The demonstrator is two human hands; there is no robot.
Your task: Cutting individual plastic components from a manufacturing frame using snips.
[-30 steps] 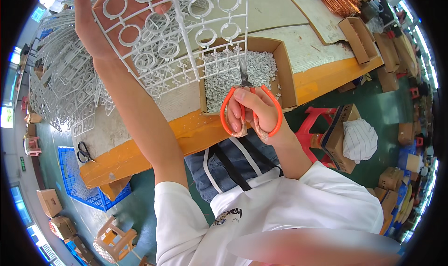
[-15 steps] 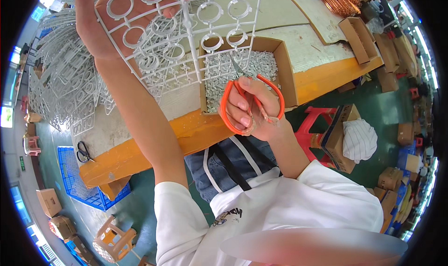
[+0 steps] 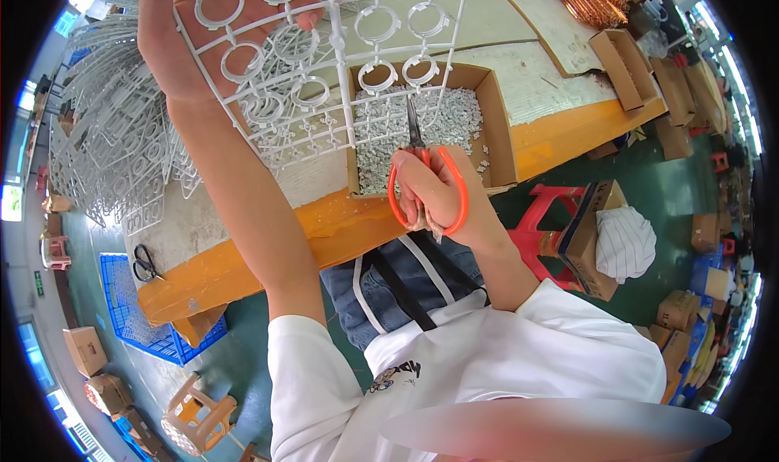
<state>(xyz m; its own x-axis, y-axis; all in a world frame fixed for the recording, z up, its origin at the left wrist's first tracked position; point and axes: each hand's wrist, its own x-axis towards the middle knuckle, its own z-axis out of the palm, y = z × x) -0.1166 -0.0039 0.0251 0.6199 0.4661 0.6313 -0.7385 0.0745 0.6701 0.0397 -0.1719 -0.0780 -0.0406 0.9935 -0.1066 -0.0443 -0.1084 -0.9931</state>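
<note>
My left hand [image 3: 235, 32] grips a white plastic sprue frame [image 3: 339, 60] by its upper part, holding it up at a slant. Rings and rows of small pegs sit between its runners. A pair of scissors [image 3: 415, 125] with orange handles is in my right hand [image 3: 438, 190], fingers wrapped through and round the loops. Its dark blades point up, close together, beside the frame's lower right part; whether they touch it I cannot tell. Beneath lies an open cardboard box [image 3: 499, 129] holding many small white plastic pieces [image 3: 462, 117].
A heap of similar white frames [image 3: 114, 129] covers the table's left side. Black scissors [image 3: 146, 263] lie at the near left edge. Copper-coloured rods [image 3: 588, 8] and a narrow cardboard box [image 3: 625, 68] are at the far right. A red stool [image 3: 544, 227] and a blue crate [image 3: 174, 344] stand below.
The frame has shifted slightly right and down. My right hand has turned, so the scissors now point more upright, and their handles have drawn closer together.
</note>
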